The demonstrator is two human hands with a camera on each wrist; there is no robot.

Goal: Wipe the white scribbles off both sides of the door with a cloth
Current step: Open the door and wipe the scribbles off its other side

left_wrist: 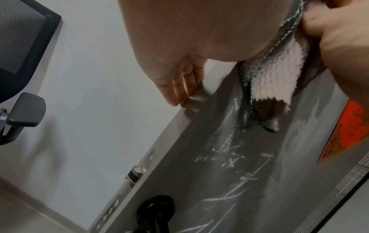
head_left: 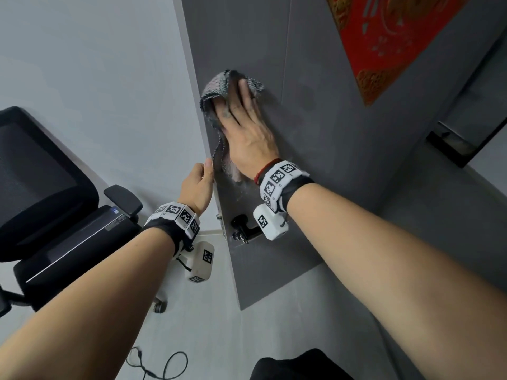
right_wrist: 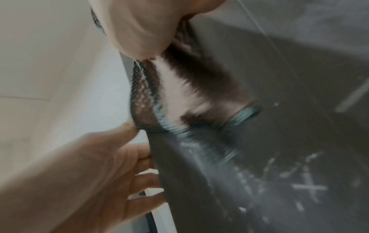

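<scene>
1. Left hand grips the door by its free edge, thumb up along the face side, fingers curled round the far side. It holds nothing else.
2. Right hand lies flat, fingers straight and spread, pressing the cloth onto the door face. Cloth is pinned under palm and fingers, not pinched.
3. Cloth is grey and pink knit, bunched out past the fingertips at 11 o'clock of the hand. One tail hangs at 6 o'clock below the palm, ending just beside the left thumb, close to the door edge.
4. Scribbles: white lines and crosses on the door face at 6 o'clock of the cloth tail, between the tail and the handle. Smeared white haze sits just under the tail. Right wrist view is motion-blurred but shows the same marks.
5. Handle is black, on the face near the edge, at 6 o'clock of the right wrist. Latch sits in the door edge just above handle level.
6. Door is dark grey, standing open edge-on toward the camera. Far side is not visible, so cannot tell about marks there.
7. Red poster hangs on the door face at 2 o'clock of the right hand, well apart from the cloth.
8. Black chair stands at 9 o'clock of the left hand, against a white wall.
9. Black cable lies on the floor at 6 o'clock, under the left forearm.
</scene>
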